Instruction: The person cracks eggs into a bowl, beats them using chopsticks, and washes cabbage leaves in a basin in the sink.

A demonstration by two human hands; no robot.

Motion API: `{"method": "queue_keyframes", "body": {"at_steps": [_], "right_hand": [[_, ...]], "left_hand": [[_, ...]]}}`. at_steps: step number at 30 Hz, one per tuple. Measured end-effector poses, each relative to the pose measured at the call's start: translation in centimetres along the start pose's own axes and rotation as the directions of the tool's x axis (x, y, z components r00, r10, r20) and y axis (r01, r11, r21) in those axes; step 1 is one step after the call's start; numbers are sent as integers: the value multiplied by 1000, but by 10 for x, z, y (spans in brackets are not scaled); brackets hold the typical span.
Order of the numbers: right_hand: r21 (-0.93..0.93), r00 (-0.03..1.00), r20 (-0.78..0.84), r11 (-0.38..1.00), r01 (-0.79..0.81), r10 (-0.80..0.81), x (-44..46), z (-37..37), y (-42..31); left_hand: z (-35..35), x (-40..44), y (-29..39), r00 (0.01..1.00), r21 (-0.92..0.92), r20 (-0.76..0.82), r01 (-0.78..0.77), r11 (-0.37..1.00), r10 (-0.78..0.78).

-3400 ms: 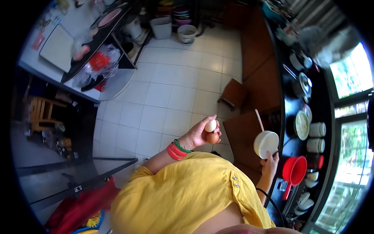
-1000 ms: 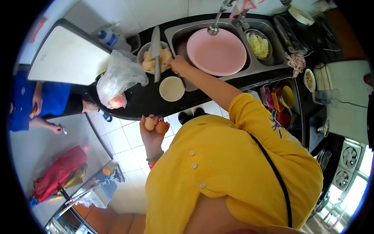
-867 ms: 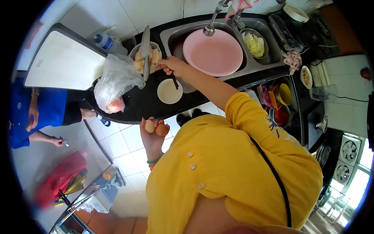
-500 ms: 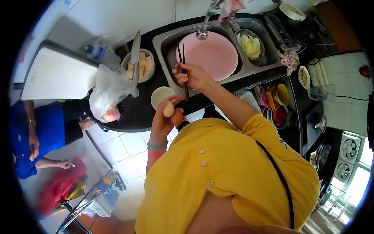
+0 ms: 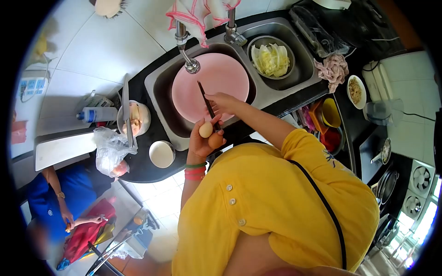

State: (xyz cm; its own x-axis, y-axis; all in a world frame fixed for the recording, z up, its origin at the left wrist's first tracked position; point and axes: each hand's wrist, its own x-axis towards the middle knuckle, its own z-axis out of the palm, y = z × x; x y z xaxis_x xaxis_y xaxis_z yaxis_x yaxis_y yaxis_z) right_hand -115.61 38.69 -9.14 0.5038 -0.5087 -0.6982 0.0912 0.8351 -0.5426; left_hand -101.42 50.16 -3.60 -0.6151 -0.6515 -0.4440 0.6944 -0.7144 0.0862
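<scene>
The left grip (image 5: 200, 140) is closed around two eggs, a pale egg (image 5: 205, 129) and a brown egg (image 5: 215, 140), which sit side by side among the fingers, just as they do in all the earlier frames. Half a second ago this grip overlaps the rim of the white bowl (image 5: 162, 154); now it is apart from the bowl, at the front corner of the double sink (image 5: 179, 142).

The right grip (image 5: 224, 105) has the dark chopsticks (image 5: 206, 100) loosely between its fingers. Half a second ago they stand nearly upright in the picture and well clear of the eggs; now they slant, with the upper ends over the pink basin (image 5: 221, 76) and the lower ends close by the left fingertips. Whether the left grip touches them as well, I cannot tell.

The white bowl, which the right grip carries 3.4 seconds ago, now stands on the dark surface (image 5: 142, 171) to the left of the sink. The knife (image 5: 126, 112) lies across the container of pale pieces (image 5: 138, 118), as it does a second ago, and the plastic bag (image 5: 110, 154) remains beside it, near the white board (image 5: 64, 149).

The view has turned, so the sink and its contents sit further left in the picture. The basin stays under the tap (image 5: 192, 66), and the metal bowl of cut cabbage (image 5: 270, 60) stays in the smaller compartment. A person in blue (image 5: 60, 198) is still at the left.
</scene>
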Motion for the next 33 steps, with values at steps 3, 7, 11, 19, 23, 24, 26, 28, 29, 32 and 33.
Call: {"method": "queue_keyframes", "body": {"at_steps": [3, 7, 11, 19, 23, 24, 26, 28, 29, 32, 33], "right_hand": [[-934, 464, -147, 277, 226, -874, 5, -55, -13], [-959, -163, 158, -191, 211, -974, -20, -73, -106], [-923, 152, 295, -239, 303, -943, 6, -99, -126], [-915, 149, 213, -143, 378, -966, -19, -74, -53], [66, 981, -192, 998, -16, 28, 42, -36, -20], [312, 983, -33, 936, -163, 183, 50, -25, -20], [476, 990, 0, 870, -126, 143, 104, -22, -11], [530, 993, -114, 848, 23, 44, 176, -30, -4], [536, 985, -170, 840, 84, 10, 200, -33, -6], [512, 957, -283, 833, 209, -66, 228, -35, -23], [490, 947, -310, 839, 237, -86, 231, -36, -30]], "left_hand": [[6, 14, 5, 992, -45, -124, -1, 999, -5], [2, 28, 20, 975, -85, -218, 17, 996, -36], [-10, 47, 44, 972, -105, -234, 8, 994, -33], [-24, 54, 69, 972, -133, -234, -66, 989, 33], [-18, 63, 71, 967, -147, -249, -87, 985, 48], [-19, 64, 69, 967, -147, -252, -89, 985, 50], [-22, 64, 60, 983, -156, -183, -57, 986, 28], [0, 53, 54, 975, -188, -222, -52, 981, 9], [12, 47, 52, 984, -168, -171, -68, 983, 39], [16, 45, 57, 987, -162, -129, -115, 980, 95], [14, 50, 62, 986, -170, -135, -116, 979, 93]]}}
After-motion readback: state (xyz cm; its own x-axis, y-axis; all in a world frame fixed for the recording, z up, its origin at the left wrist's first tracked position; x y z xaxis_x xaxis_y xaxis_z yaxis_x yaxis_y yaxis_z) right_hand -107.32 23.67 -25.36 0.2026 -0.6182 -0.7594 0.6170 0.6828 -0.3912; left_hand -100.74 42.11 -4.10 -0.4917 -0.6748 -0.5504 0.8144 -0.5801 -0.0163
